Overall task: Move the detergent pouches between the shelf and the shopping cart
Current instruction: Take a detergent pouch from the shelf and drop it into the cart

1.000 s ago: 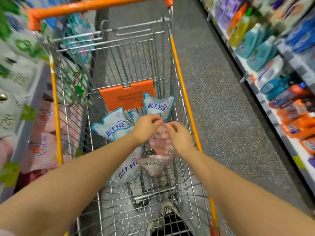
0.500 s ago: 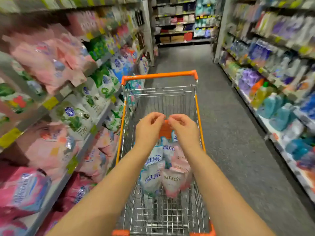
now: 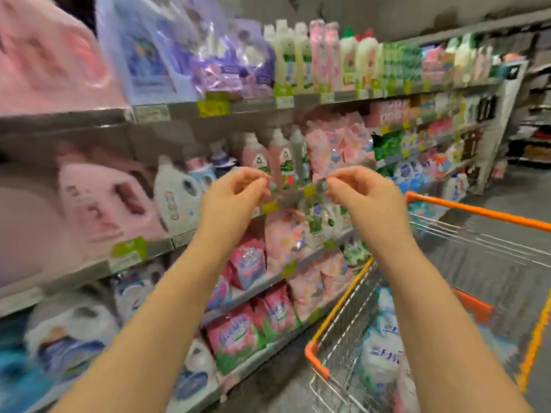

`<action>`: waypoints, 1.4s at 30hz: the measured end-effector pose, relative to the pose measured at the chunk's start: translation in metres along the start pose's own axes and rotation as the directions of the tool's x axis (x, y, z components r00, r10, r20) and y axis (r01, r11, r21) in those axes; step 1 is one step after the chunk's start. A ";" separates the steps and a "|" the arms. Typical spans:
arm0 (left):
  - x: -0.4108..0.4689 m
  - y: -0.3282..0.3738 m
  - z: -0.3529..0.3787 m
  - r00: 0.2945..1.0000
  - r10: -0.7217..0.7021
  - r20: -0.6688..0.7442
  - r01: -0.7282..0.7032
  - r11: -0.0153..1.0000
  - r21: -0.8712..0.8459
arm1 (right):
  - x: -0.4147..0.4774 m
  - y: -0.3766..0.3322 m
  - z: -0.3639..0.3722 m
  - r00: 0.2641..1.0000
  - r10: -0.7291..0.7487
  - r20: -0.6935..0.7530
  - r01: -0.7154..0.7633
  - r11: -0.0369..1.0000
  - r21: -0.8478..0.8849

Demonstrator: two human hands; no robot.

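Both my hands are raised in front of the shelf [image 3: 298, 196], level with its edge. My left hand [image 3: 235, 195] and my right hand [image 3: 362, 193] have curled fingers with thumb against fingertips, and no pouch shows in either. Pink detergent pouches [image 3: 283, 234] stand on the shelf just behind and below my hands, with more pink pouches [image 3: 238, 335] on the lower shelves. The shopping cart [image 3: 340, 311] with orange trim stands at lower right. Blue and white pouches [image 3: 381, 353] lie in it. The frame is motion-blurred.
Large detergent jugs [image 3: 104, 201] fill the shelf to the left, and tall bottles [image 3: 301, 55] line the top shelf. The cart's orange handle [image 3: 477, 213] is to the right of my right hand. Grey aisle floor [image 3: 507, 248] runs past the cart.
My view has swung from the cart up and left to the shelf. Both hands rose from the pouches in the cart to shelf height, still close together.
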State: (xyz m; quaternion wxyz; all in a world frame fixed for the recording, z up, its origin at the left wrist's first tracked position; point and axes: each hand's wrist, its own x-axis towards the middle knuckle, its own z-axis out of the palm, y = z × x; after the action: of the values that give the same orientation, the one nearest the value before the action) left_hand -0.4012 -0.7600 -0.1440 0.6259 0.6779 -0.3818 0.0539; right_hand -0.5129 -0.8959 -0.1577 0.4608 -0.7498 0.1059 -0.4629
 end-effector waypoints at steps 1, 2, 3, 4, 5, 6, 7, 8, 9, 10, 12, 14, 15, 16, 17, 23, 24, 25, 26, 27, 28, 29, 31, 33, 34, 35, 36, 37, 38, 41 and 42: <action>-0.003 0.007 -0.026 0.999 0.010 -0.047 -0.009 0.999 0.034 | 0.000 -0.014 0.018 0.999 -0.026 0.041 0.025 0.999 0.027; -0.006 0.013 -0.052 0.996 0.021 -0.088 -0.015 0.997 0.070 | 0.000 -0.029 0.038 0.995 -0.053 0.083 0.049 0.998 0.050; -0.010 0.017 -0.078 0.992 0.037 -0.124 -0.024 0.994 0.108 | 0.000 -0.044 0.059 0.989 -0.084 0.122 0.076 0.995 0.070; -0.013 0.022 -0.104 0.986 0.050 -0.158 -0.027 0.989 0.148 | 0.000 -0.058 0.080 0.981 -0.112 0.157 0.099 0.991 0.090; -0.017 0.026 -0.131 0.979 0.062 -0.192 -0.024 0.981 0.191 | -0.001 -0.072 0.102 0.972 -0.138 0.191 0.119 0.987 0.108; -0.021 0.030 -0.157 0.972 0.071 -0.225 -0.016 0.971 0.238 | -0.003 -0.086 0.123 0.962 -0.159 0.224 0.132 0.983 0.128; -0.025 0.033 -0.183 0.963 0.085 -0.256 -0.007 0.957 0.291 | -0.005 -0.099 0.145 0.951 -0.179 0.252 0.145 0.978 0.147; -0.029 0.037 -0.209 0.954 0.097 -0.283 0.006 0.940 0.341 | -0.008 -0.113 0.167 0.939 -0.200 0.278 0.157 0.973 0.167; -0.032 0.039 -0.234 0.945 0.106 -0.310 0.020 0.925 0.379 | -0.011 -0.125 0.189 0.927 -0.223 0.302 0.171 0.967 0.189; -0.036 0.041 -0.260 0.936 0.111 -0.333 0.037 0.912 0.408 | -0.015 -0.137 0.211 0.913 -0.245 0.325 0.183 0.961 0.209; -0.041 0.045 -0.313 0.924 0.115 -0.365 0.073 0.883 0.464 | -0.023 -0.162 0.255 0.891 -0.287 0.351 0.212 0.948 0.237; -0.044 0.049 -0.364 0.915 0.132 -0.382 0.092 0.853 0.514 | -0.029 -0.186 0.299 0.876 -0.318 0.363 0.229 0.936 0.268; -0.044 0.051 -0.388 0.911 0.141 -0.387 0.104 0.831 0.547 | -0.031 -0.198 0.320 0.869 -0.329 0.369 0.234 0.931 0.279; -0.044 0.052 -0.411 0.910 0.151 -0.387 0.112 0.807 0.580 | -0.033 -0.208 0.341 0.864 -0.339 0.373 0.239 0.927 0.289; -0.043 0.053 -0.433 0.908 0.159 -0.389 0.118 0.792 0.599 | -0.035 -0.218 0.361 0.858 -0.351 0.374 0.246 0.921 0.301; -0.034 0.046 -0.535 0.892 0.194 -0.408 0.136 0.746 0.652 | -0.038 -0.261 0.460 0.829 -0.370 0.418 0.239 0.912 0.334; -0.031 0.043 -0.548 0.891 0.194 -0.411 0.144 0.737 0.660 | -0.036 -0.267 0.475 0.823 -0.376 0.426 0.243 0.911 0.334; -0.028 0.038 -0.562 0.887 0.195 -0.418 0.152 0.732 0.664 | -0.032 -0.273 0.490 0.817 -0.382 0.432 0.251 0.910 0.331; -0.024 0.032 -0.575 0.886 0.200 -0.419 0.155 0.723 0.673 | -0.027 -0.279 0.505 0.808 -0.390 0.442 0.262 0.909 0.325; -0.019 0.026 -0.588 0.885 0.205 -0.418 0.160 0.710 0.686 | -0.022 -0.284 0.519 0.796 -0.400 0.454 0.277 0.908 0.315; -0.014 0.020 -0.600 0.889 0.205 -0.409 0.165 0.690 0.705 | -0.014 -0.289 0.532 0.782 -0.412 0.468 0.299 0.906 0.299; -0.008 0.014 -0.611 0.894 0.205 -0.398 0.167 0.672 0.721 | -0.006 -0.292 0.546 0.768 -0.424 0.480 0.324 0.904 0.279; 0.008 0.002 -0.636 0.903 0.189 -0.385 0.181 0.645 0.742 | 0.016 -0.298 0.573 0.743 -0.446 0.500 0.381 0.895 0.232; 0.030 -0.010 -0.660 0.911 0.161 -0.379 0.214 0.603 0.768 | 0.042 -0.303 0.602 0.720 -0.460 0.520 0.429 0.883 0.187; 0.042 -0.015 -0.672 0.915 0.138 -0.380 0.235 0.582 0.778 | 0.057 -0.306 0.618 0.709 -0.458 0.536 0.441 0.881 0.170; 0.057 -0.020 -0.683 0.918 0.109 -0.382 0.259 0.564 0.784 | 0.071 -0.308 0.635 0.702 -0.443 0.558 0.443 0.885 0.145; 0.073 -0.025 -0.693 0.920 0.075 -0.385 0.284 0.549 0.786 | 0.086 -0.312 0.653 0.698 -0.413 0.584 0.433 0.894 0.115; 0.092 -0.029 -0.703 0.921 0.045 -0.388 0.306 0.533 0.789 | 0.103 -0.315 0.673 0.703 -0.376 0.604 0.412 0.907 0.086; 0.111 -0.033 -0.713 0.921 0.018 -0.390 0.326 0.513 0.794 | 0.120 -0.317 0.693 0.713 -0.342 0.612 0.388 0.920 0.062; 0.170 -0.051 -0.739 0.911 -0.024 -0.412 0.368 0.502 0.783 | 0.167 -0.322 0.759 0.757 -0.239 0.609 0.296 0.955 0.006; 0.189 -0.059 -0.747 0.905 -0.025 -0.425 0.374 0.525 0.765 | 0.181 -0.323 0.780 0.773 -0.201 0.601 0.264 0.964 -0.018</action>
State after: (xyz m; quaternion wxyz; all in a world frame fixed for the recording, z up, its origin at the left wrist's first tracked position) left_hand 0.0689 -0.1847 0.0700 0.2902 0.9094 -0.1058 0.2786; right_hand 0.1171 -0.3609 0.0907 0.3711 -0.8864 -0.1140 -0.2521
